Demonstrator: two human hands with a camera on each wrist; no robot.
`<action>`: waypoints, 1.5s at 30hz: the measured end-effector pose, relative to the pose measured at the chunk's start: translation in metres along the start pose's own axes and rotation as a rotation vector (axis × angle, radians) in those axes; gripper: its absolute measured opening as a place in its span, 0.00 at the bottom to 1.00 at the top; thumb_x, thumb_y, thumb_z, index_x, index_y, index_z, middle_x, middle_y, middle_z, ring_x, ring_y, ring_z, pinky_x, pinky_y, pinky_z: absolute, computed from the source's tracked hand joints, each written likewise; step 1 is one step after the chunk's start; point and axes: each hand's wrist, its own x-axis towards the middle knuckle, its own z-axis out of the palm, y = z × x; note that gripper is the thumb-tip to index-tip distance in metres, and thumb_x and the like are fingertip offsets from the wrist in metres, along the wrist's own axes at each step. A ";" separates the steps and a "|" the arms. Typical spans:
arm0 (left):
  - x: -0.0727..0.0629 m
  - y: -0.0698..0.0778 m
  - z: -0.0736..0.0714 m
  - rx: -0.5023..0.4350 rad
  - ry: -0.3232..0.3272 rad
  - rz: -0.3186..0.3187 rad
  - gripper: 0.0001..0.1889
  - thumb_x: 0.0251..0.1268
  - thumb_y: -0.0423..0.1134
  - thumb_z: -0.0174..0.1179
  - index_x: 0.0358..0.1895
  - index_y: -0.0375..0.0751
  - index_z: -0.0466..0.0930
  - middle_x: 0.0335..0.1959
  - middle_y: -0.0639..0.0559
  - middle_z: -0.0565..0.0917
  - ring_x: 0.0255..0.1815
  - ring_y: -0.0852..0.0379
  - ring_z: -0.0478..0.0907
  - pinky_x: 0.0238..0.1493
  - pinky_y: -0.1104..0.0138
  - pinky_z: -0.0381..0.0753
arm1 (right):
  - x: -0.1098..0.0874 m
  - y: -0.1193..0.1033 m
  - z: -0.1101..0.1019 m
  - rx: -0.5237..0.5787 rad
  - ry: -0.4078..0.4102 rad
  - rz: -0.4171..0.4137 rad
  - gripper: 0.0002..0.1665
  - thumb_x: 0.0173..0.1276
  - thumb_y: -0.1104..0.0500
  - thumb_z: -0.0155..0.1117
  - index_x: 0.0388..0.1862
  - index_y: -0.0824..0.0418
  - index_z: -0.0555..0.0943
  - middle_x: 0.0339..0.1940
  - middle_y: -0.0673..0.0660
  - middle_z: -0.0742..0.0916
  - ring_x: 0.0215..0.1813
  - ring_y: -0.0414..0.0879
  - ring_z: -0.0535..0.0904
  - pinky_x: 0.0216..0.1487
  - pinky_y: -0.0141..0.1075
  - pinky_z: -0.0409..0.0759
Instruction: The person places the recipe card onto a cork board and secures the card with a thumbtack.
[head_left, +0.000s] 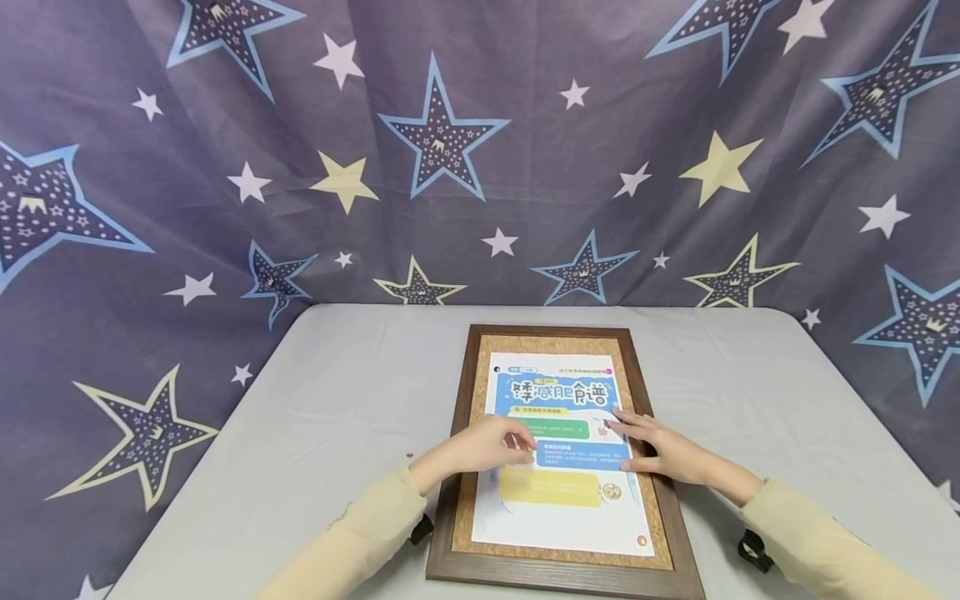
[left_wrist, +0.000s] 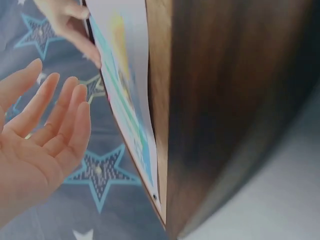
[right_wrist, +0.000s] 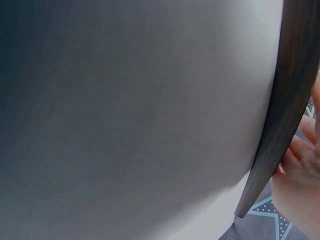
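A printed paper sheet (head_left: 562,533) with colored text blocks lies on a corkboard (head_left: 551,344) in a dark wooden frame. Small round spots, black, magenta and orange, which look like pins, mark three of its corners. Over the sheet's left part hovers my left hand (head_left: 495,442), fingers loosely bent; the left wrist view shows this hand (left_wrist: 45,135) holding nothing, apart from the paper. My right hand (head_left: 660,446) rests with spread fingers at the sheet's right edge. In the right wrist view the frame (right_wrist: 280,115) partly hides that hand (right_wrist: 300,185).
The board lies on a light grey table (head_left: 360,400), near its front edge. Behind hangs a dark curtain (head_left: 525,192) printed with stars. Black wrist devices sit under the left sleeve (head_left: 375,517) and the right sleeve (head_left: 810,533).
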 end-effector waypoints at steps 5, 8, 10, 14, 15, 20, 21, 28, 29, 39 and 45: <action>-0.012 -0.008 -0.010 0.051 0.075 0.016 0.08 0.56 0.37 0.59 0.38 0.38 0.80 0.34 0.54 0.80 0.34 0.63 0.75 0.37 0.74 0.74 | 0.000 0.000 -0.001 0.003 0.006 0.001 0.37 0.58 0.49 0.60 0.61 0.69 0.65 0.63 0.72 0.63 0.62 0.70 0.56 0.56 0.62 0.53; -0.019 -0.014 -0.015 0.069 0.103 0.013 0.09 0.56 0.37 0.59 0.38 0.37 0.80 0.35 0.52 0.80 0.33 0.62 0.74 0.35 0.73 0.74 | 0.000 -0.001 -0.001 -0.003 0.006 0.010 0.37 0.58 0.49 0.60 0.61 0.69 0.65 0.63 0.71 0.63 0.62 0.70 0.56 0.56 0.62 0.54; -0.024 -0.017 -0.018 0.064 0.113 0.003 0.09 0.57 0.36 0.58 0.39 0.36 0.79 0.36 0.50 0.80 0.32 0.60 0.74 0.33 0.73 0.74 | 0.000 -0.002 -0.001 0.004 0.003 0.017 0.37 0.58 0.49 0.60 0.61 0.68 0.65 0.63 0.71 0.63 0.62 0.70 0.55 0.56 0.62 0.54; -0.033 -0.023 -0.023 0.052 0.148 -0.020 0.09 0.56 0.35 0.58 0.38 0.34 0.79 0.35 0.49 0.80 0.31 0.59 0.74 0.32 0.71 0.73 | 0.000 -0.002 -0.001 0.003 -0.002 0.021 0.38 0.58 0.48 0.60 0.61 0.69 0.65 0.63 0.71 0.63 0.62 0.70 0.55 0.56 0.62 0.54; -0.035 -0.024 -0.024 0.053 0.159 -0.026 0.09 0.56 0.35 0.58 0.38 0.34 0.79 0.34 0.49 0.80 0.31 0.59 0.73 0.32 0.71 0.73 | 0.000 -0.002 -0.001 -0.001 -0.001 0.020 0.38 0.58 0.48 0.60 0.61 0.69 0.65 0.63 0.71 0.63 0.62 0.70 0.55 0.56 0.62 0.54; -0.047 -0.033 -0.029 0.071 0.197 -0.057 0.08 0.55 0.35 0.59 0.36 0.35 0.79 0.32 0.52 0.79 0.32 0.59 0.74 0.34 0.71 0.73 | 0.001 -0.002 -0.002 -0.004 -0.015 0.044 0.39 0.58 0.47 0.60 0.62 0.68 0.64 0.64 0.70 0.63 0.63 0.69 0.55 0.57 0.61 0.55; -0.049 -0.035 -0.030 0.074 0.202 -0.065 0.08 0.55 0.35 0.59 0.36 0.35 0.79 0.32 0.53 0.79 0.32 0.59 0.74 0.35 0.71 0.73 | 0.001 -0.002 -0.002 -0.002 -0.020 0.049 0.39 0.58 0.46 0.59 0.62 0.68 0.64 0.64 0.70 0.62 0.63 0.69 0.54 0.57 0.61 0.55; -0.065 -0.049 -0.035 0.130 0.235 -0.055 0.07 0.53 0.33 0.59 0.35 0.35 0.79 0.33 0.50 0.80 0.32 0.57 0.74 0.35 0.69 0.75 | 0.000 -0.003 -0.002 -0.004 -0.019 0.050 0.39 0.58 0.46 0.59 0.62 0.68 0.64 0.64 0.69 0.62 0.63 0.69 0.54 0.56 0.61 0.56; -0.066 -0.051 -0.036 0.136 0.239 -0.055 0.07 0.53 0.32 0.59 0.35 0.35 0.79 0.33 0.50 0.80 0.32 0.57 0.75 0.35 0.68 0.75 | 0.000 -0.003 -0.002 -0.005 -0.014 0.044 0.39 0.58 0.46 0.59 0.62 0.68 0.64 0.64 0.70 0.63 0.63 0.69 0.55 0.56 0.62 0.56; -0.081 -0.062 -0.038 0.202 0.244 -0.104 0.09 0.50 0.30 0.60 0.37 0.36 0.78 0.36 0.50 0.78 0.38 0.49 0.74 0.42 0.58 0.74 | 0.000 -0.002 -0.001 0.011 -0.025 0.051 0.39 0.58 0.46 0.59 0.62 0.68 0.64 0.65 0.69 0.62 0.63 0.69 0.53 0.57 0.61 0.53; -0.088 -0.065 -0.038 0.237 0.252 -0.151 0.09 0.48 0.30 0.61 0.37 0.38 0.78 0.36 0.52 0.77 0.40 0.50 0.74 0.44 0.57 0.73 | 0.000 -0.001 -0.001 0.011 -0.031 0.059 0.39 0.58 0.46 0.59 0.62 0.68 0.63 0.65 0.69 0.62 0.64 0.68 0.53 0.58 0.61 0.53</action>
